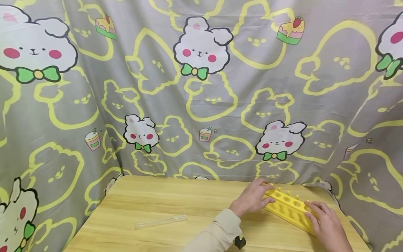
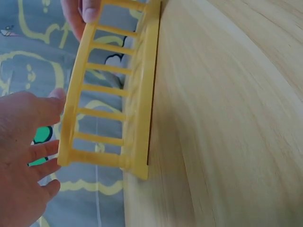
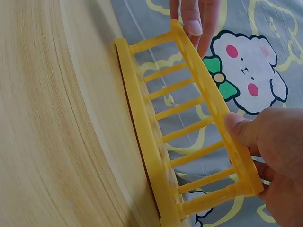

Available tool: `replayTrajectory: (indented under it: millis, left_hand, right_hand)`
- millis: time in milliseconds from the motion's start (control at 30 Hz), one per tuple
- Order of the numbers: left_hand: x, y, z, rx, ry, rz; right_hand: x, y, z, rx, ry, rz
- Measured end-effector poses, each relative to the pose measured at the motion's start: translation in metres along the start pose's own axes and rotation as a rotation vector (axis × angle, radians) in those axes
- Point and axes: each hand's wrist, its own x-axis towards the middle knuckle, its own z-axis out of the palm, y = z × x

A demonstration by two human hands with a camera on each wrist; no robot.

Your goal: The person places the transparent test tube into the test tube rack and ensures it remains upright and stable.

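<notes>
A yellow plastic test tube rack [image 1: 288, 211], with a row of round holes in its top plate, stands at the right of the wooden table. My left hand [image 1: 252, 198] grips the far left end of the top plate, thumb at the near edge. At the opposite end, my right hand [image 1: 329, 224] pinches the same plate, its thumb [image 3: 239, 127] lying on top and fingers partly hidden beneath. Both wrist views show the thin rods [image 2: 102, 113] joining top plate and base, with the base [image 3: 142, 137] down at the tabletop. No tubes show in the rack.
A clear test tube [image 1: 160, 222] lies on its side on the wooden table [image 1: 126, 206], left of my left forearm. Below my left wrist a small black object [image 1: 240, 242] shows. Grey cloth [image 1: 214, 105] printed with rabbits hangs behind the table and at both sides.
</notes>
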Motion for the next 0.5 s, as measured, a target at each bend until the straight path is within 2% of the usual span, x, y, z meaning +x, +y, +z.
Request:
replayTrajectory:
  millis: [300, 500]
  left_hand:
    - [0.0043, 0.0035, 0.0030, 0.019, -0.020, -0.002]
    - [0.0049, 0.0048, 0.0079, -0.008, 0.017, 0.028]
  right_hand:
    - [0.0001, -0.0025, 0.0002, 0.005, 0.025, -0.023]
    - [-0.0015, -0.0028, -0.0009, 0.004, 0.022, -0.002]
